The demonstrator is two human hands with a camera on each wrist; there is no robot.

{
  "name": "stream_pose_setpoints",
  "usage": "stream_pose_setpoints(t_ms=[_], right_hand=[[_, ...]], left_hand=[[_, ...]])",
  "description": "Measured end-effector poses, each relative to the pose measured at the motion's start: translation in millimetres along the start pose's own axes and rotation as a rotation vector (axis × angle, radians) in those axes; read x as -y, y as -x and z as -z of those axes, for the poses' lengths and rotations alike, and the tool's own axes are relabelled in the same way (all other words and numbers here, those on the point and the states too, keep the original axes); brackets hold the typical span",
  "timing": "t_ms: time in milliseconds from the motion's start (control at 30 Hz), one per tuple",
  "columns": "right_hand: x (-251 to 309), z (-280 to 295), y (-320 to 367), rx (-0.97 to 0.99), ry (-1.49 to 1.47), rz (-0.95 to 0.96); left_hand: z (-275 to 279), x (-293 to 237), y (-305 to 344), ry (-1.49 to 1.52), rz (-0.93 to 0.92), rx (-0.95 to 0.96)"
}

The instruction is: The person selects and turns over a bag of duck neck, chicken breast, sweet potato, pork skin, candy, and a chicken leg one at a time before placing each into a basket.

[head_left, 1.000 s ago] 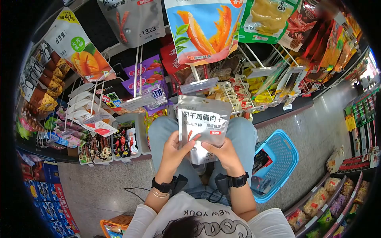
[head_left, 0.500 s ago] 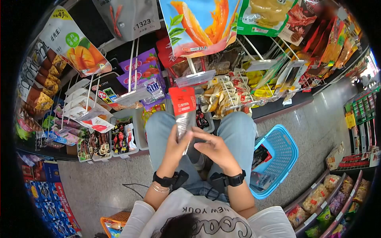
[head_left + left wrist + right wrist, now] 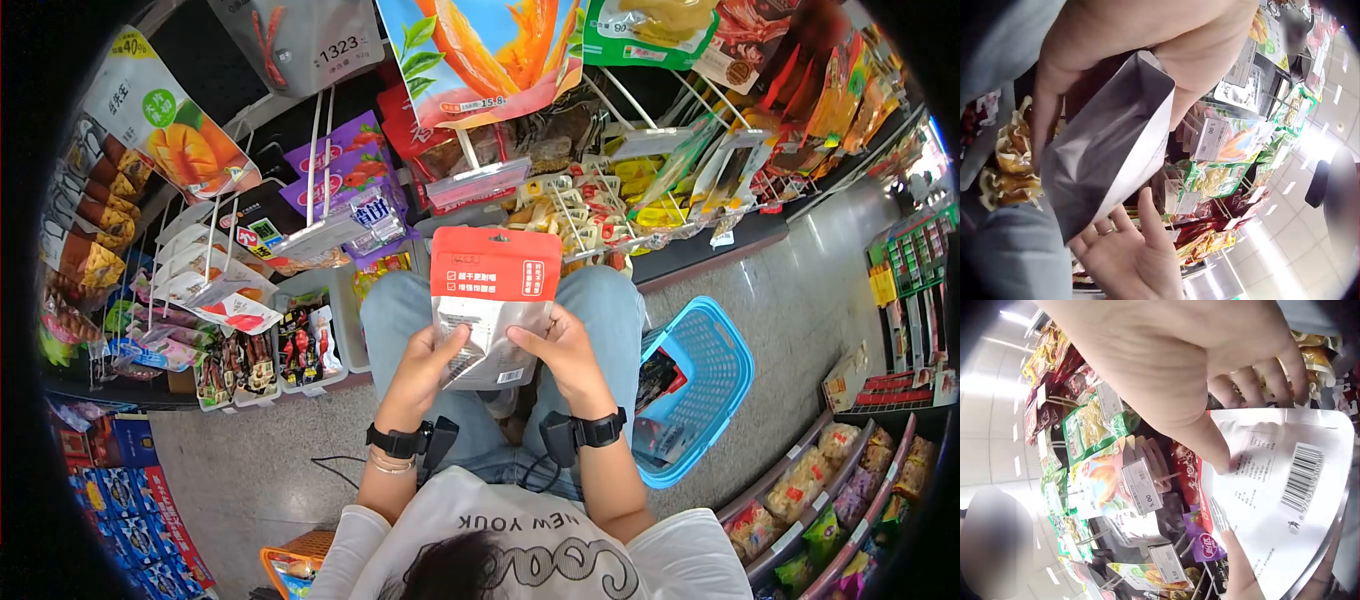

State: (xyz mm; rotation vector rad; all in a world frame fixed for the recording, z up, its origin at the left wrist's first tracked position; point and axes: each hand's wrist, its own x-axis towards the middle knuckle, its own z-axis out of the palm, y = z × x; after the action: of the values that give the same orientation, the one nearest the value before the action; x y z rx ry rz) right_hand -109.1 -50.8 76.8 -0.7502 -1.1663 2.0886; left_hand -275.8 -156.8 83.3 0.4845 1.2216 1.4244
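Note:
A pouch with a red top band and silver-white lower part [image 3: 497, 285] is held upright over the lap, its printed back towards the head view. The left hand [image 3: 418, 368] grips its left edge, thumb on the face. On the other edge the right hand [image 3: 568, 352] grips it, thumb also on the face and fingers behind. A barcode shows on the pouch [image 3: 1272, 487] in the right wrist view. From the left wrist view the bottom of the pouch [image 3: 1110, 144] appears, with the left hand [image 3: 1154, 31] above and the right hand [image 3: 1132, 259] below.
Hanging snack packets fill the rack ahead, among them a blue mango pouch [image 3: 485, 60] and a mango bag [image 3: 170, 120]. Grey bins [image 3: 352, 325] stand beneath. A blue basket [image 3: 722, 375] is on the floor at the right; an orange basket [image 3: 300, 550] lies at lower left. Shelves border the right side.
The pouch showed its silver front, was turned edge-on, and now shows its red-topped back. The right hand, loosely beside it half a second ago, grips its right edge. The head view has shifted slightly.

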Motion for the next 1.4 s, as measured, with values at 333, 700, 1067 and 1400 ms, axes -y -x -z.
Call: stream_pose_setpoints(t_ms=[333, 700, 1067, 1400], right_hand=[[1.4, -2.1, 3.0, 0.023, 0.040, 0.018], [9.7, 5.5, 4.8, 0.036, 0.032, 0.055], [24.5, 35.4, 14.1, -0.107, 0.236, 0.226], [33.2, 84.7, 32.5, -0.524, 0.655, 0.482]], left_hand=[[-15.3, -5.9, 1.6, -0.025, -0.086, -0.103], [-20.8, -7.6, -3.2, -0.063, -0.138, -0.059], [-70.1, 1.9, -8.4, -0.240, -0.299, -0.095], [-155.8, 28.2, -31.3, -0.409, -0.448, 0.155]])
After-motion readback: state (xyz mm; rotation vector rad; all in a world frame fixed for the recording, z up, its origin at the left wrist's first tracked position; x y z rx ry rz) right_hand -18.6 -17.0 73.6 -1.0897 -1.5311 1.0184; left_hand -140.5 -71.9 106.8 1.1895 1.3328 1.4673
